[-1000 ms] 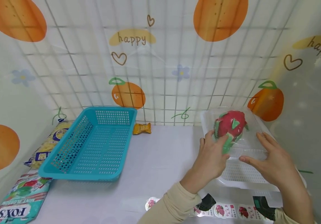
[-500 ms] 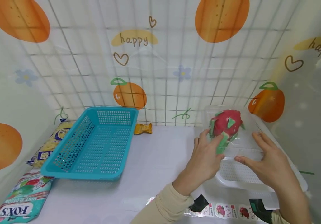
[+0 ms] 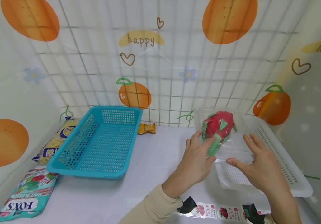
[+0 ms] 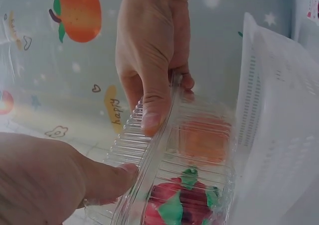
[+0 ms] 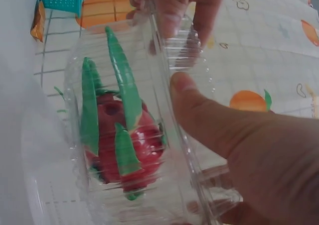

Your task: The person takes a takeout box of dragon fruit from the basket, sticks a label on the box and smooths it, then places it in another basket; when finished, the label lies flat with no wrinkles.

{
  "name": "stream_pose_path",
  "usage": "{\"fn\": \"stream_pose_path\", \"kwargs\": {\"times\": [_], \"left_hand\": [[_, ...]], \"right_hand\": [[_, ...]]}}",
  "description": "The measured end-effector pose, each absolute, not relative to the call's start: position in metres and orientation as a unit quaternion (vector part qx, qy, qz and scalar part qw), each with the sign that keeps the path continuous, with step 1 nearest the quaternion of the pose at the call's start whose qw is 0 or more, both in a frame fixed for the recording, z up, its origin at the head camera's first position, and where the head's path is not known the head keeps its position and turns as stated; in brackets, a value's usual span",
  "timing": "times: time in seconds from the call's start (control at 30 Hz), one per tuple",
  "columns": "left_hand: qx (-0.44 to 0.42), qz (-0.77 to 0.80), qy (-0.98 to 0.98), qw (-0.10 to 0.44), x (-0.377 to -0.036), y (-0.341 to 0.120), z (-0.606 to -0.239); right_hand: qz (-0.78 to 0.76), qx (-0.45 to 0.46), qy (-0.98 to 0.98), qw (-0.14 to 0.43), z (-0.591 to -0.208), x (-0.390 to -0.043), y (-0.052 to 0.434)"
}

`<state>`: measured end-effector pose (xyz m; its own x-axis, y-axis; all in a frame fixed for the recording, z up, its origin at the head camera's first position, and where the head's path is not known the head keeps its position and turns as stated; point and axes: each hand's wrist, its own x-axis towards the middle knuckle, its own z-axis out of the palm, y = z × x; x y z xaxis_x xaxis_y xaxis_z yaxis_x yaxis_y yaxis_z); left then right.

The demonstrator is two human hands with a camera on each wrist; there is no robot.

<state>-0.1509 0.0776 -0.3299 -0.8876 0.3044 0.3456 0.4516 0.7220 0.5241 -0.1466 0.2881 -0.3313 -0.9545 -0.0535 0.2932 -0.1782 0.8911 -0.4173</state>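
left hand (image 3: pixel 196 158): fingers curled on the near left edge of the clear box (image 3: pixel 222 135), thumb on the rim.
right hand (image 3: pixel 257 166): pinches the right rim, thumb on top.
clear box: held above the white basket (image 3: pixel 283 165); dragon fruit (image 3: pixel 218 126) inside.
grip tip: press evenly along the rim, keep it level so the fruit stays put.
blue basket (image 3: pixel 98 143): well apart, left.

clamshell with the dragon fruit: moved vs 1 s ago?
Yes. The clamshell box, gripped by the left hand and right hand, has shifted left off the white basket, toward the blue basket: more of the white one's far end shows.
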Motion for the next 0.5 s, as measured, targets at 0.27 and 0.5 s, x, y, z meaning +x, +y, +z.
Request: {"fn": "stream_pose_path", "kwargs": {"times": [0.27,0.5], "left_hand": [[-0.211,-0.318,-0.915,0.129,-0.147,0.060,-0.332],[-0.215,-0.320,-0.914,0.131,-0.142,0.043,-0.337]], "right_hand": [[0.228,0.069,-0.959,0.154,-0.331,-0.145,0.269],[0.237,0.083,-0.954,0.163,-0.334,-0.142,0.255]]}}
